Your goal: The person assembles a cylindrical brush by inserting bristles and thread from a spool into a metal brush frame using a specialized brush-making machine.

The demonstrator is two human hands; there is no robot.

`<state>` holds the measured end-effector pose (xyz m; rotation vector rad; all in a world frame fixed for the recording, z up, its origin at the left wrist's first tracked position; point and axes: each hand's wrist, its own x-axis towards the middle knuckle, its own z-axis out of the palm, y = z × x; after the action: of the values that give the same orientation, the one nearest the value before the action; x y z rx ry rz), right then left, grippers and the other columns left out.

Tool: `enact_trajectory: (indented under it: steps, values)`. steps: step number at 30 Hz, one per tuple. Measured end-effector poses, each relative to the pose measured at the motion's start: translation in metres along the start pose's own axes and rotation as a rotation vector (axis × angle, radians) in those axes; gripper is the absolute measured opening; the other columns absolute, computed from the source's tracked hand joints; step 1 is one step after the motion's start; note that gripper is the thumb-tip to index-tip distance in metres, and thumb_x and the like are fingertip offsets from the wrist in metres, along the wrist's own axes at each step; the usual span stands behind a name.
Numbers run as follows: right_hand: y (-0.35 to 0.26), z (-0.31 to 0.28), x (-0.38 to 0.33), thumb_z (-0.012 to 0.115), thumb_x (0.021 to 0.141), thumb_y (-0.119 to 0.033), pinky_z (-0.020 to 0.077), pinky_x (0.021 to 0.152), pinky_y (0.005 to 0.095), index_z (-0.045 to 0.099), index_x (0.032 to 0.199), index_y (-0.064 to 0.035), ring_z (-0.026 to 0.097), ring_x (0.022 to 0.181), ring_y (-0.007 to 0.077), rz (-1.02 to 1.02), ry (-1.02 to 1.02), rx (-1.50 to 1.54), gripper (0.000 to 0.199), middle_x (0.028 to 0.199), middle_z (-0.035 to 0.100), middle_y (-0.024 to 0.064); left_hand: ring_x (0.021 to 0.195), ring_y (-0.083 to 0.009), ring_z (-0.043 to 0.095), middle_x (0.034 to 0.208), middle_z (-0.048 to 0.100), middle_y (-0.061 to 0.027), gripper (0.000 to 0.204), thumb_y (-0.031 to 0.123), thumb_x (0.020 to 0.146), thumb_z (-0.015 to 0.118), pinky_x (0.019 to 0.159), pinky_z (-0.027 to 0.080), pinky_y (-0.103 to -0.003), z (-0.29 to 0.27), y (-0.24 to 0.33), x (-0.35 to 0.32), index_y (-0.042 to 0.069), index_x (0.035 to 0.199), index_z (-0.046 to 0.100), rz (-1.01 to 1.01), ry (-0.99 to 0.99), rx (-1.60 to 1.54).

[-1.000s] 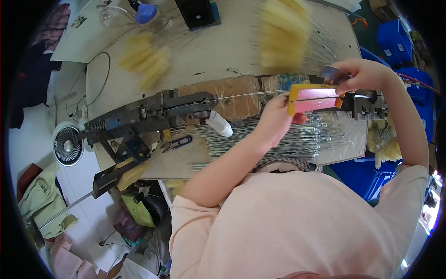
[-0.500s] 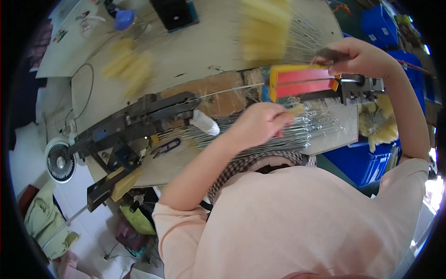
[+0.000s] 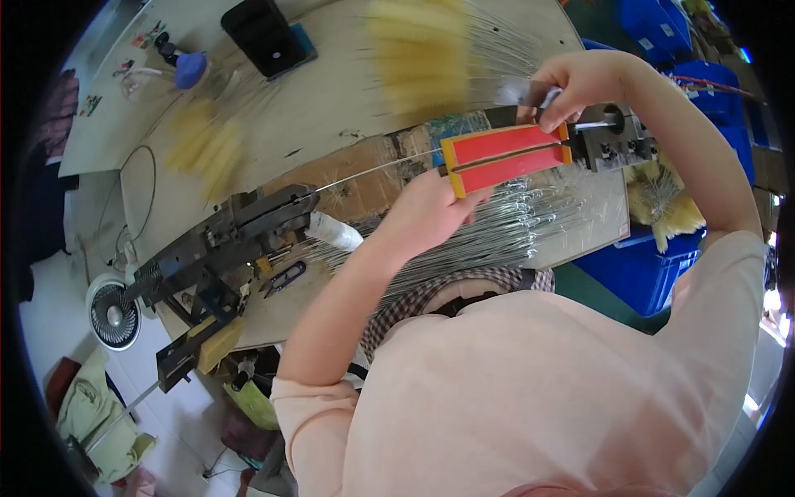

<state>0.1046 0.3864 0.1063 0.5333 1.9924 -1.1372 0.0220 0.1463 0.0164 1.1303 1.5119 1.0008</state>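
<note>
A red slotted block (image 3: 513,151) with yellow ends lies between my hands. A thin metal rod (image 3: 377,171) runs to its left end from a dark metal machine (image 3: 240,225). My left hand (image 3: 422,214) is curled at the near left of the block, which covers its fingertips; what it holds is hidden. My right hand (image 3: 584,87) is closed at the block's far right, its thumb at the red top, around a pale grey blurred object (image 3: 515,91). A bundle of metal wires with looped ends (image 3: 497,228) lies below the block.
Yellow bristle brushes on wires (image 3: 418,62) lie at the back, with a smaller group (image 3: 207,149) at the left. A phone (image 3: 263,37) stands at the back. Snips (image 3: 286,278) lie near the machine. A fan (image 3: 114,315) is at far left; blue crates (image 3: 646,277) stand right.
My left hand has moved under the block's left end, and the yellowish tuft it pinched is now out of sight. My right hand has shifted over the block's far side. The whole view has shifted slightly.
</note>
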Motion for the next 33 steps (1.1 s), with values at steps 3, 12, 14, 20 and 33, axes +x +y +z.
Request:
enact_trajectory:
  steps: [3,12,14,20,33]
  values:
    - [0.001,-0.001,0.0,0.07,0.075,-0.022,0.04,0.056,0.0205,0.063,0.105,-0.0049,0.044,0.062,0.0067,-0.002,-0.018,-0.006,0.036,0.081,0.06,-0.0008,0.067,-0.0114,0.058,0.078,0.061,-0.0058,0.022,0.018,0.09,0.053,0.064,0.048,-0.024,0.012,0.001,0.015,-0.003,0.095,0.058,-0.147,0.005,-0.381]
    - [0.004,-0.002,0.004,0.071,0.073,-0.017,0.0433,0.059,0.0228,0.065,0.103,-0.0056,0.052,0.069,0.0079,-0.013,-0.057,0.024,0.033,0.085,0.064,0.0008,0.075,-0.0096,0.057,0.088,0.06,-0.0049,0.029,0.024,0.094,0.048,0.067,0.049,-0.025,0.011,-0.006,-0.008,-0.002,0.103,0.056,-0.272,0.315,-0.95]
    - [0.001,-0.003,0.004,0.071,0.073,-0.016,0.0434,0.059,0.0226,0.065,0.103,-0.0055,0.053,0.068,0.0078,-0.002,-0.073,-0.002,0.033,0.084,0.064,0.001,0.074,-0.0096,0.057,0.087,0.059,-0.0042,0.029,0.025,0.094,0.048,0.067,0.049,-0.025,0.008,-0.008,-0.007,-0.002,0.1,0.057,-0.249,0.25,-0.865]
    - [-0.001,-0.004,-0.009,0.067,0.076,-0.013,0.0413,0.057,0.0183,0.062,0.107,-0.002,0.053,0.064,0.0055,-0.096,0.142,0.098,0.033,0.08,0.064,-0.001,0.069,-0.01,0.056,0.077,0.054,-0.0016,0.027,0.025,0.094,0.049,0.066,0.049,-0.024,0.011,-0.009,-0.008,-0.001,0.095,0.056,-0.203,0.406,-1.029]
    - [-0.048,0.065,0.052,0.064,0.07,0.002,0.0411,0.074,0.0274,0.063,0.106,-0.0043,0.052,0.083,0.0216,-0.495,0.405,-0.271,0.036,0.084,0.057,0.0094,0.065,-0.0123,0.053,0.072,0.052,-0.0001,0.024,0.026,0.093,0.051,0.065,0.046,-0.026,-0.016,-0.017,-0.06,0.003,0.094,0.056,-0.26,0.572,-1.181]
